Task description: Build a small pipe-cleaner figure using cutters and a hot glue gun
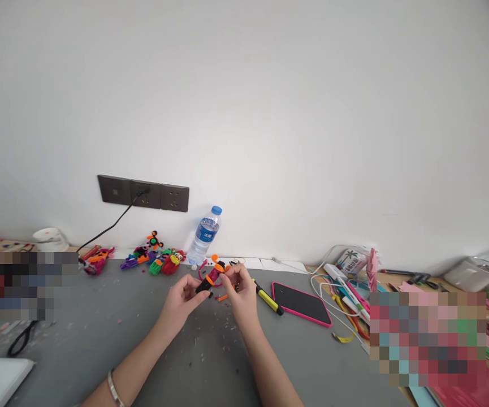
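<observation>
Between my hands is a small fuzzy figure (214, 276) in orange, black and magenta, which looks bent from pipe cleaners. My left hand (179, 302) pinches its black lower end. The fingers of my right hand (242, 294) are closed on its upper right side, hiding part of it. A pink curved strand (202, 270) shows just behind the figure. On the grey mat (142, 345) below, a short orange piece (223, 298) lies among small scraps. Beside my right wrist rests a yellow and black marker-like stick (269, 298).
A water bottle (205, 236) leans on the wall. Several colourful fuzzy figures (170, 261) lie left of it. At right are a pink-edged phone (301, 303), a white cable (327, 302) and craft materials. A black cord (108, 227) runs from the wall sockets (143, 193).
</observation>
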### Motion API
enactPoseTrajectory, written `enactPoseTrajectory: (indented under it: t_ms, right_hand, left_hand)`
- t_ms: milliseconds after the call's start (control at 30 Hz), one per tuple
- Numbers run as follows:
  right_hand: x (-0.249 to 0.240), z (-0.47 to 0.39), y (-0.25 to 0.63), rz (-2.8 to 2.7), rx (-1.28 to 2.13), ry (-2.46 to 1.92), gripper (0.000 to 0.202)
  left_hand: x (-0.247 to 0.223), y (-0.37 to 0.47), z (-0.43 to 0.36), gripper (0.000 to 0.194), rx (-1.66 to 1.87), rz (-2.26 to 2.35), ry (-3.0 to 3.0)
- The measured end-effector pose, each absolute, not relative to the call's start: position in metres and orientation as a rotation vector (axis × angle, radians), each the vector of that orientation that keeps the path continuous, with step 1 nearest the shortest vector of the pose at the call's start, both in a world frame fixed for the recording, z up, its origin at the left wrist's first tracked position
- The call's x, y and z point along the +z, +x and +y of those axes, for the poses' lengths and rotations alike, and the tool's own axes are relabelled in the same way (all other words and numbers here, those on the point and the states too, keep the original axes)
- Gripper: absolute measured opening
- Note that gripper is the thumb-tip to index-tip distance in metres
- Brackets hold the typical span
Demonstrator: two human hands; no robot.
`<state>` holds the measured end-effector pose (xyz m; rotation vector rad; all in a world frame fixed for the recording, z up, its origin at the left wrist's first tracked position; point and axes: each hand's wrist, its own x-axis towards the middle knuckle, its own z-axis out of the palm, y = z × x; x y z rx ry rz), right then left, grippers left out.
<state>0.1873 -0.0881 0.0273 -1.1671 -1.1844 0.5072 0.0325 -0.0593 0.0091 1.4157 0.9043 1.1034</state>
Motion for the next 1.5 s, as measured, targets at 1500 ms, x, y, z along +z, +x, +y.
enactPoseTrajectory:
  t_ms: [1500]
  right_hand:
    - [-0.008, -0.085, 0.163, -1.996, 0.170, -1.417, 0.027]
  left_hand:
    - [0.007, 0.018, -0.040, 0.035, 1.371, 0.983, 1.062]
